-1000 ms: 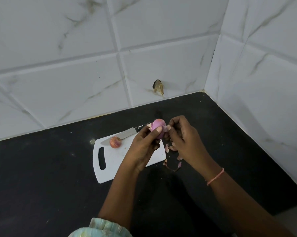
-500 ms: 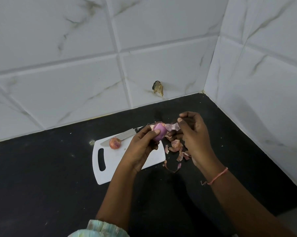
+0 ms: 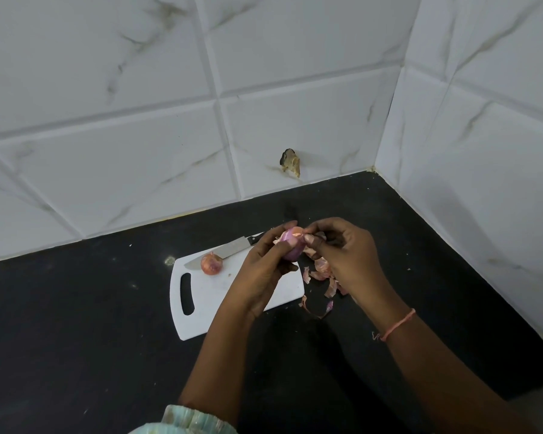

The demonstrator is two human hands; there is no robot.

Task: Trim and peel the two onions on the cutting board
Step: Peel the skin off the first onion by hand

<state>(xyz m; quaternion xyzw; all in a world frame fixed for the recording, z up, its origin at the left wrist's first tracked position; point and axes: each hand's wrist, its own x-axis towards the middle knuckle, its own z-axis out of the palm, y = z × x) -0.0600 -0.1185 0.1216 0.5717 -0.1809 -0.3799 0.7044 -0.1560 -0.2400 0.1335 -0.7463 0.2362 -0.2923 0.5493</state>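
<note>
A partly peeled purple onion (image 3: 292, 245) is held up above the right end of the white cutting board (image 3: 220, 296), gripped in the curled fingers of the left hand (image 3: 264, 270). Its top is met from three o'clock by the right hand (image 3: 342, 255), whose fingertips (image 3: 309, 238) are pinched on a flap of skin at the onion's upper edge. A second onion (image 3: 211, 263), unpeeled and with its papery skin intact, is set on the board at about nine o'clock from the held one, near the board's far edge. Just behind it a knife (image 3: 225, 249) is laid slantwise, its blade tip touching the board's far edge and its dark handle pointing toward two o'clock, partly hidden by the left hand. Loose peels (image 3: 322, 270) are scattered on the black countertop (image 3: 76, 324) at five o'clock from the held onion, just beside the board's right end. An orange thread band (image 3: 398, 324) is worn on the right wrist. The counter is backed by white marbled wall tiles (image 3: 138, 151), and a chipped spot (image 3: 290, 162) is seen at twelve o'clock.
</note>
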